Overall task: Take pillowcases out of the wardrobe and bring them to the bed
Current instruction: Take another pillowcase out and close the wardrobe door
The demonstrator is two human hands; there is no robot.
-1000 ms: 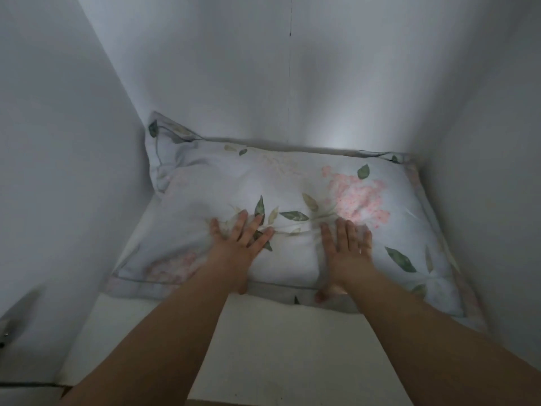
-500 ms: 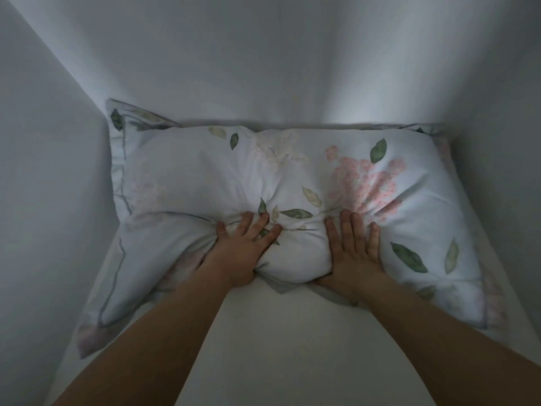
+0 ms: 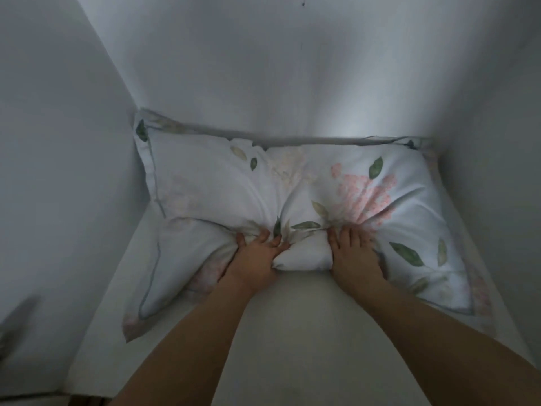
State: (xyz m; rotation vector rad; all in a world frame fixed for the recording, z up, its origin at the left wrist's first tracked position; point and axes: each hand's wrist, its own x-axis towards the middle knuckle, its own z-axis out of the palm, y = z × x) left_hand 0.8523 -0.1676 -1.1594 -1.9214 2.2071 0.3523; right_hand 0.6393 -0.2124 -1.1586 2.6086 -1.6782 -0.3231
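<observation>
A pillow in a pale floral pillowcase (image 3: 205,183), with pink blossoms and green leaves, lies on the wardrobe shelf (image 3: 292,332) against the back wall. My left hand (image 3: 257,253) grips the pillow's near edge, fingers dug into bunched fabric. A little to its right, my right hand (image 3: 355,253) grips the same edge, fingers curled into the cloth. The pillow is squeezed between the two hands, and deep creases fan out from them. Its flat border flaps spread onto the shelf at left and right.
White wardrobe walls close in on the left (image 3: 58,171), back (image 3: 292,68) and right (image 3: 497,142). The pale shelf stretches toward me in front of the pillow. A dark blurred shape (image 3: 17,317) shows at the lower left edge.
My fingers went from lying flat on the pillow to curling into it, and the near edge has bunched up between my hands. The view has shifted a little.
</observation>
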